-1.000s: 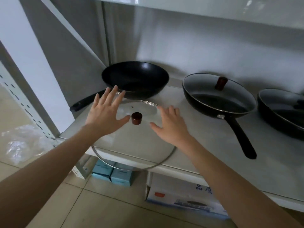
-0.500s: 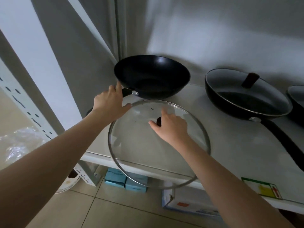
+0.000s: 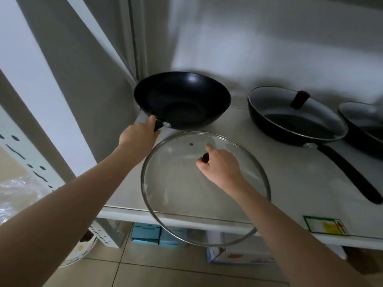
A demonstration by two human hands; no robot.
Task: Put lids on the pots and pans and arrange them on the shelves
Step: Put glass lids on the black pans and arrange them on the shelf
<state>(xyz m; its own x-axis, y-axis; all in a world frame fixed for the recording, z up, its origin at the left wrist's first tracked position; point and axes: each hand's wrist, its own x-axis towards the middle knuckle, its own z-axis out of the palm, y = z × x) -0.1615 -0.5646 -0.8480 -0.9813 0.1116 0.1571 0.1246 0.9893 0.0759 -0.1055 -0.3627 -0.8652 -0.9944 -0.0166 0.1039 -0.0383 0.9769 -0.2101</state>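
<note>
Right hand (image 3: 220, 166) is pinching the dark knob of a round glass lid (image 3: 178, 189); left hand (image 3: 139, 136) is gripping the smooth black wok (image 3: 182, 100) handle at eleven o'clock.

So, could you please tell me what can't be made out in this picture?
- Wok handle: head view, hidden under the left hand.
- Glass lid knob: mostly hidden by the right hand.
- Rightmost pan: cut off by the frame edge.
- Shelf sticker: print too small.
</note>
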